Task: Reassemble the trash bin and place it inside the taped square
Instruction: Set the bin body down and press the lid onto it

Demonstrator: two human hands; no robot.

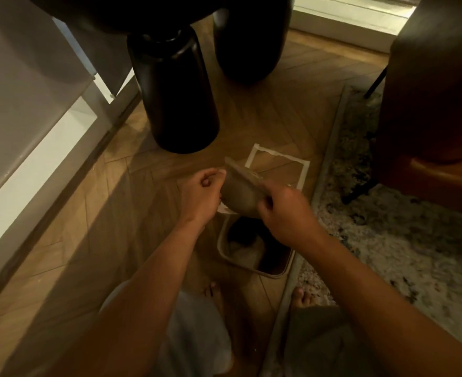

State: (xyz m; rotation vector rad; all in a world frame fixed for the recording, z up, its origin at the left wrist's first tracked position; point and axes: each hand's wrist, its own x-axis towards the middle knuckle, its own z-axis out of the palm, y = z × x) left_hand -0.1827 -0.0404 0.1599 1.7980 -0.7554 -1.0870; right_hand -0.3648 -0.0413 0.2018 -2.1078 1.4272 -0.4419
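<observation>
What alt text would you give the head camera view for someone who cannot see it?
Two bare hands, left hand and right hand, hold a beige bin lid tilted above the open bin body on a wooden floor. A white taped square lies just beyond, near a patterned rug and black table legs.

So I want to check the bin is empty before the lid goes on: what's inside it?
The bin body looks dark inside, with something pale near the bottom. The right hand and the lid cover its far end.
</observation>
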